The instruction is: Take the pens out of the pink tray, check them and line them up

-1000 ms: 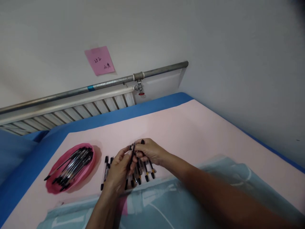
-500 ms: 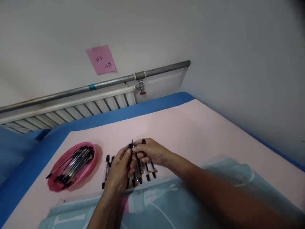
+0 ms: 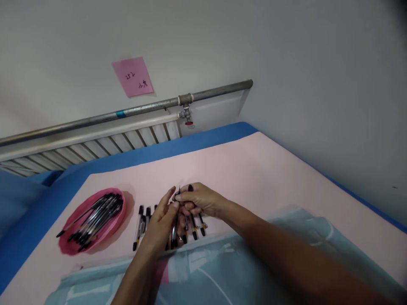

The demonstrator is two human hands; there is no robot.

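My left hand (image 3: 160, 218) is closed round a pen (image 3: 174, 232) with a clear barrel, which stands nearly upright; its index finger is lifted off. My right hand (image 3: 202, 198) meets it from the right, thumb and index finger pinching at the pen's thin pointed end. A black rounded piece (image 3: 190, 187), like a pen cap or pen end, sticks up from the right hand's grip. Below and beside both hands, several black-capped pens (image 3: 138, 228) lie in a row on the pink sheet. The fingers hide part of that row.
To the left, a pink bowl (image 3: 65, 250) holds many pens (image 3: 95, 220). A pink sheet (image 3: 241, 169) covers the blue table (image 3: 219, 132). Light-blue fabric (image 3: 222, 271) lies along the near edge. Behind are a radiator (image 3: 121, 144), a pipe (image 3: 216, 93) and a pink note (image 3: 133, 77).
My left index finger has lifted away from the pen's upper end, and the left hand has shifted slightly. The right hand keeps its pinch nearly in place. The view has moved slightly.
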